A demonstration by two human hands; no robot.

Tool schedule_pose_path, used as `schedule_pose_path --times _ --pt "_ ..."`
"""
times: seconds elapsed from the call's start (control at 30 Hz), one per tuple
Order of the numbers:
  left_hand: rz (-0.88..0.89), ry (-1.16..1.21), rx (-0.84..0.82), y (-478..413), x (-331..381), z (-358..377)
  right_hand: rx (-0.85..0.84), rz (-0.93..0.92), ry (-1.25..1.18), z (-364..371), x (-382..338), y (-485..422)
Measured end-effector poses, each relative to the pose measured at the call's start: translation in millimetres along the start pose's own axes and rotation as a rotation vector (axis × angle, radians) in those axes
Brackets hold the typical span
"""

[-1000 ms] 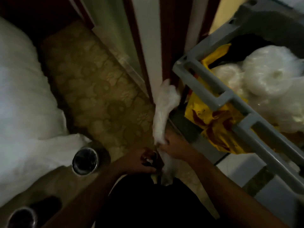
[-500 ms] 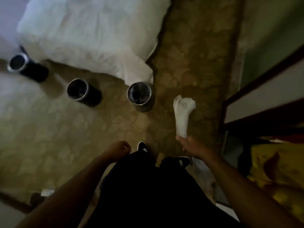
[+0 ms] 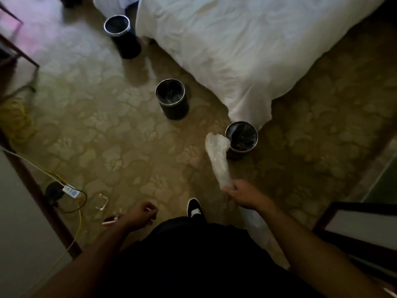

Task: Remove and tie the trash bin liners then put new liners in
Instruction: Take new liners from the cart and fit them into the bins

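Three small round black bins stand in a diagonal row on the carpet: a near bin (image 3: 241,137), a middle bin (image 3: 171,96) and a far bin (image 3: 119,29). My right hand (image 3: 242,193) grips a clear plastic liner (image 3: 218,160) bunched into a long roll; its upper end reaches the near bin's rim and its tail hangs down past my wrist. My left hand (image 3: 139,215) is closed in a loose fist near my waist, with something small and pale possibly between the fingers.
A white bed cover (image 3: 225,46) fills the upper right, its corner hanging beside the near bin. A power strip with cables (image 3: 69,190) lies by a wall at left. A dark wooden frame (image 3: 352,224) stands at right. My black shoe (image 3: 194,208) is in front.
The view has swung away from the grey cart to the carpet with the three bins. My left hand let go of the liner; my right hand keeps it, now close to the near bin.
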State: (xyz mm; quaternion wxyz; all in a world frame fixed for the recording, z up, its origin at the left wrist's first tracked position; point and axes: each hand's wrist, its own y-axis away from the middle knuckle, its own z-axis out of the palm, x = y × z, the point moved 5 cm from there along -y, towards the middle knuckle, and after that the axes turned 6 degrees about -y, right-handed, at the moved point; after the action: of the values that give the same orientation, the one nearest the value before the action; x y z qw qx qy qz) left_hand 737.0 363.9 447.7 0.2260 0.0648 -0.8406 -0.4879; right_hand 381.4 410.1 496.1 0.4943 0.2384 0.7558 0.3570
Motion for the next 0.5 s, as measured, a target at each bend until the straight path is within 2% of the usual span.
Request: schedule_pose_path --times 0.07,0.2,0.33,0.5 --pt "-0.005 0.057 0.001 -11 -8 -20 -0.019 0.041 0.024 6 -10 -10" --pt "0.020 0.174 -0.008 -39 0 -66 0.019 0.090 0.259 5 -26 -38" --pt "0.067 0.281 0.053 -65 25 -134 0.040 0.166 0.423 3 -53 -76" --pt "0.136 0.395 0.178 -99 46 -238 -0.007 0.132 0.536 2 -117 -153"
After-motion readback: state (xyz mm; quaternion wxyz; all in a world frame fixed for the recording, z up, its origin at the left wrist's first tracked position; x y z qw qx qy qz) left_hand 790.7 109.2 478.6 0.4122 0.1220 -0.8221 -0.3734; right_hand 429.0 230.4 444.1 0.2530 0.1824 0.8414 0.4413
